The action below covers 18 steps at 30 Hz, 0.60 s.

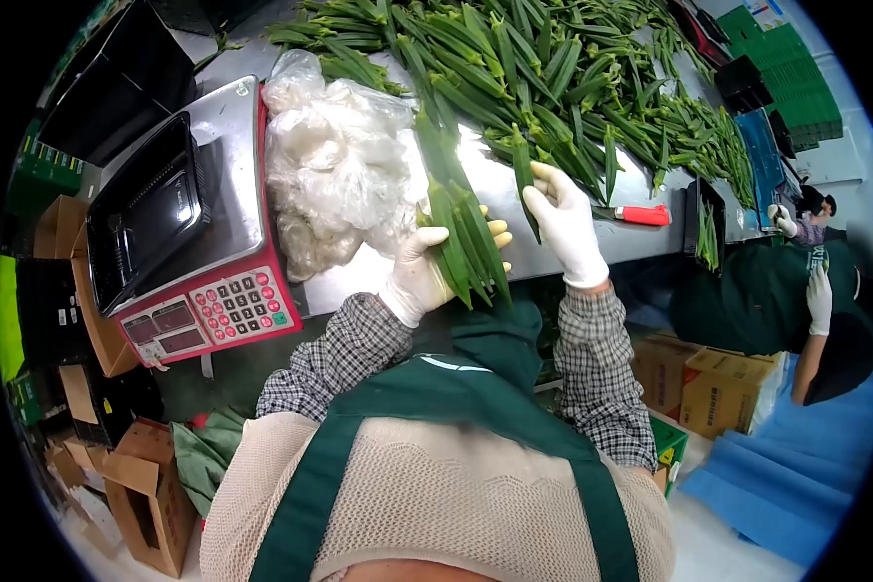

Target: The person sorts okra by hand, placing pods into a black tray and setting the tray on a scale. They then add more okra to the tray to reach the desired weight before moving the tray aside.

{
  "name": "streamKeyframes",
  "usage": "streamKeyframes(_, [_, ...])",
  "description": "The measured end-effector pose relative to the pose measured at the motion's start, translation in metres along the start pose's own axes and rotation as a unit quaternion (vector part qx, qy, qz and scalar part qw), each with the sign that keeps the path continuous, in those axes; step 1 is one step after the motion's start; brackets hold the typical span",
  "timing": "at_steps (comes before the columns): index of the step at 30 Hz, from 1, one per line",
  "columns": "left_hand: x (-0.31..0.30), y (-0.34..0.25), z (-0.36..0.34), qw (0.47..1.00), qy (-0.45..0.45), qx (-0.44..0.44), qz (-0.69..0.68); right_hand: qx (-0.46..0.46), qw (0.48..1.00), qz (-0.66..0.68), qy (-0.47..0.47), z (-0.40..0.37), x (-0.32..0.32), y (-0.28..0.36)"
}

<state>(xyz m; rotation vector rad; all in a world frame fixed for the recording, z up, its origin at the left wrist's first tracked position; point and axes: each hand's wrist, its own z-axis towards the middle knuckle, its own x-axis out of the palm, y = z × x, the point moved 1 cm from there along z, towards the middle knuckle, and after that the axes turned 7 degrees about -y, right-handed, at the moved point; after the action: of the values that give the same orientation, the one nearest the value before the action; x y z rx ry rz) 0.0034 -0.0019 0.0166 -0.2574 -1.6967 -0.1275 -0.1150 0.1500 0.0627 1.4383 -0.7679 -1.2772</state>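
Observation:
My left hand (pixel 427 272), in a white glove, grips a bunch of green okra pods (pixel 466 238) at the near edge of the steel table (pixel 572 242). Just to its right, my right hand (pixel 565 218), also gloved, pinches a single okra pod (pixel 524 179) that hangs down from the fingers. A large heap of loose okra (pixel 543 68) covers the table beyond both hands.
A scale with a red keypad (pixel 218 306) carries a black plastic tray (pixel 145 218) at left. A pile of clear plastic bags (pixel 335 160) lies beside it. A red-handled knife (pixel 635 214) rests right of my hand. Another person in gloves (pixel 820 296) works at right; cardboard boxes (pixel 718 383) stand below.

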Motion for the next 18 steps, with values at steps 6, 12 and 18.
streamKeyframes(6, [-0.011,0.003,0.003,0.998,-0.013,0.041,0.044,-0.085,0.985,-0.092,0.122,-0.056,0.009,0.059])
streamKeyframes(12, [0.0,0.002,-0.004,0.997,-0.032,-0.007,0.064,-0.169,0.9,-0.388,-0.107,0.001,-0.059,-0.019])
streamKeyframes(18, [0.0,0.001,-0.003,0.998,-0.027,-0.007,0.064,-0.135,0.868,-0.475,-0.054,0.018,-0.07,-0.032])
